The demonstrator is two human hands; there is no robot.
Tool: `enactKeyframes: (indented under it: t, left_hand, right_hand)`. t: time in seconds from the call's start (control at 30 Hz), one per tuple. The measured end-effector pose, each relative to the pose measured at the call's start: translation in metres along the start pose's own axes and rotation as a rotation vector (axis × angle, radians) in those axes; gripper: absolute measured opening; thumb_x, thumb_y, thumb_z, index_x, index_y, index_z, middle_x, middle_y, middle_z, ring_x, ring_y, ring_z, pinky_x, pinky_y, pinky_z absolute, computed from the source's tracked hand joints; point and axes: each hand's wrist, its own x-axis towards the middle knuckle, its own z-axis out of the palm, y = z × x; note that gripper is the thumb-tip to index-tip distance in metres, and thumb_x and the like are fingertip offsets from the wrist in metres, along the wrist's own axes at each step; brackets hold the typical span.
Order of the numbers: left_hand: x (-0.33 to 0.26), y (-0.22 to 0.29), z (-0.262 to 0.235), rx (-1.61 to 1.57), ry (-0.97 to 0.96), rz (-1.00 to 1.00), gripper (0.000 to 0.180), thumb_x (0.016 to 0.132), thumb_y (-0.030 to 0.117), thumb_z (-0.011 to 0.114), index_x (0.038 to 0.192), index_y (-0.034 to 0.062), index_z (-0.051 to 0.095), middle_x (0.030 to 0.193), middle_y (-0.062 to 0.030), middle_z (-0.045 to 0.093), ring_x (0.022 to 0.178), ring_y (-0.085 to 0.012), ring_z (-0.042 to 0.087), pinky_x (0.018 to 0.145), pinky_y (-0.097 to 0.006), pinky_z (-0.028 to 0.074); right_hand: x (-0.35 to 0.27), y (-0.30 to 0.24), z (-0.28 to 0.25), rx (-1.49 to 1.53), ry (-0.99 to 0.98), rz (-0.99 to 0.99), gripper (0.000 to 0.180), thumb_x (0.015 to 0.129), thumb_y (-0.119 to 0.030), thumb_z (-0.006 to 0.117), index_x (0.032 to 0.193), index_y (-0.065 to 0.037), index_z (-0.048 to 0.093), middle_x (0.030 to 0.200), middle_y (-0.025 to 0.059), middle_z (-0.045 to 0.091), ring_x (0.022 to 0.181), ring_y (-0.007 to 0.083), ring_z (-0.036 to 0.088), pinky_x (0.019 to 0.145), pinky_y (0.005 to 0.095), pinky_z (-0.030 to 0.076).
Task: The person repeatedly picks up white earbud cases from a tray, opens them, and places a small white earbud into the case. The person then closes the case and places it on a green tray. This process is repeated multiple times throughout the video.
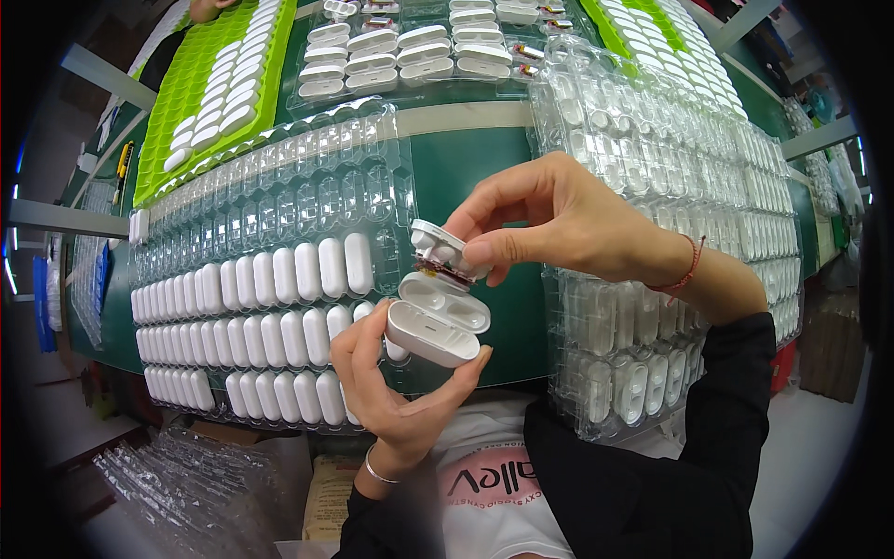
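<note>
White case in the left hand, white insert with a reddish-brown underside just above that case. Rows of white pieces in a clear tray left of the case, lime-green tray beyond, dark green table underneath. Black sleeve, red bracelet.

One head-worn fisheye view looks steeply down, close over the green worktop, forearms entering from 6 o'clock.

green table, clear trays, green trays
</note>
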Motion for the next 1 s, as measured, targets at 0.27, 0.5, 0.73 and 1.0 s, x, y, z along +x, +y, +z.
enactKeyframes:
  t: [0.27, 0.5, 0.73, 1.0]
  left_hand:
    - [-0.002, 0.003, 0.005, 0.051, 0.073, 0.023, 0.079, 0.055, 0.013, 0.092, 0.122, -0.003, 0.053, 0.111, -0.0133, 0.054, 0.101, -0.0276, 0.056, 0.086, -0.037, 0.046]
    - [0.004, 0.005, 0.008, 0.081, 0.123, 0.078, 0.077, 0.058, 0.01, 0.09, 0.123, -0.0031, 0.053, 0.118, -0.0161, 0.055, 0.108, -0.0316, 0.057, 0.092, -0.041, 0.046]
    - [0.006, 0.003, 0.009, 0.192, 0.175, 0.147, 0.068, 0.06, 0.022, 0.09, 0.115, -0.0031, 0.058, 0.108, -0.0133, 0.059, 0.1, -0.0314, 0.058, 0.087, -0.041, 0.043]
    - [0.006, 0.003, 0.003, 0.197, 0.106, 0.166, 0.077, 0.052, 0.01, 0.089, 0.119, -0.0026, 0.055, 0.114, -0.0162, 0.057, 0.104, -0.034, 0.057, 0.089, -0.043, 0.046]
  right_hand:
    - [-0.012, -0.008, 0.017, -0.234, 0.089, -0.128, 0.017, 0.085, -0.009, 0.07, 0.097, 0.002, 0.072, 0.089, 0.0094, 0.071, 0.08, 0.0141, 0.067, 0.07, 0.0259, 0.055]
    - [-0.017, -0.004, 0.03, -0.341, 0.119, -0.259, 0.017, 0.082, -0.002, 0.072, 0.099, 0.0, 0.073, 0.084, 0.0068, 0.067, 0.077, 0.012, 0.066, 0.068, 0.0236, 0.055]
    - [-0.013, 0.0, 0.034, -0.451, 0.127, -0.382, 0.013, 0.079, -0.001, 0.071, 0.092, 0.0, 0.072, 0.08, 0.0086, 0.066, 0.071, 0.0164, 0.067, 0.062, 0.0256, 0.053]
    - [-0.015, 0.01, 0.043, -0.56, 0.173, -0.456, 0.01, 0.076, 0.0, 0.072, 0.086, -0.001, 0.07, 0.074, 0.0086, 0.064, 0.062, 0.0192, 0.065, 0.053, 0.0278, 0.05]
